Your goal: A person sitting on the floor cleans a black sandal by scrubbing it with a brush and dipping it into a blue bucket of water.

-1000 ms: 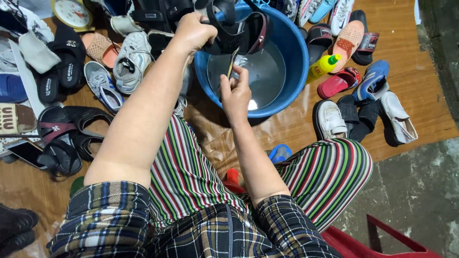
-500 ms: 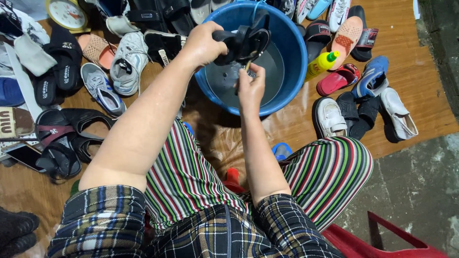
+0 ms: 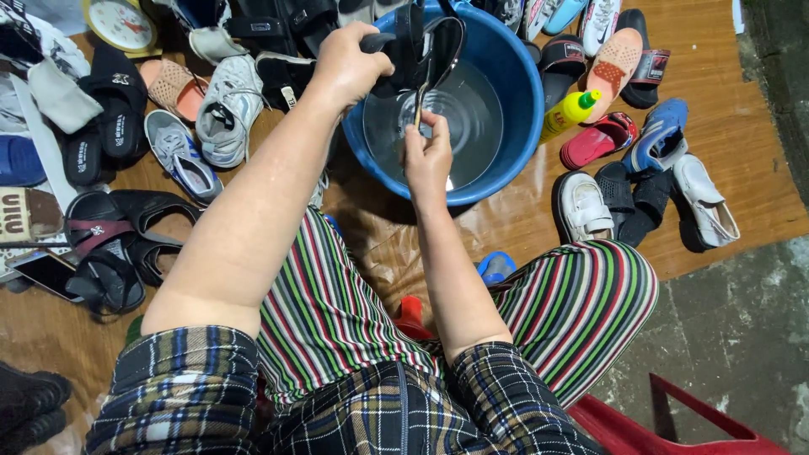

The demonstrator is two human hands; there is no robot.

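Observation:
My left hand (image 3: pixel 350 63) grips a black sandal (image 3: pixel 425 46) and holds it over a blue plastic basin (image 3: pixel 514 126) with water in it. My right hand (image 3: pixel 428 156) is closed on a thin brush (image 3: pixel 419 101) whose handle points up against the sandal's sole. Both hands are above the near left part of the basin. The brush head is hidden behind the sandal.
Many shoes and sandals lie around the basin on the wooden floor: grey sneakers (image 3: pixel 211 118) at left, black sandals (image 3: pixel 126 244), a white shoe (image 3: pixel 581 206), a red sandal (image 3: pixel 598 139), a blue one (image 3: pixel 661 135). A yellow bottle (image 3: pixel 569 114) leans by the basin. A red stool (image 3: pixel 674 421) at bottom right.
My left hand has lifted the black sandal higher and turned it over the basin. My right hand has moved up from the water to the sandal with the brush.

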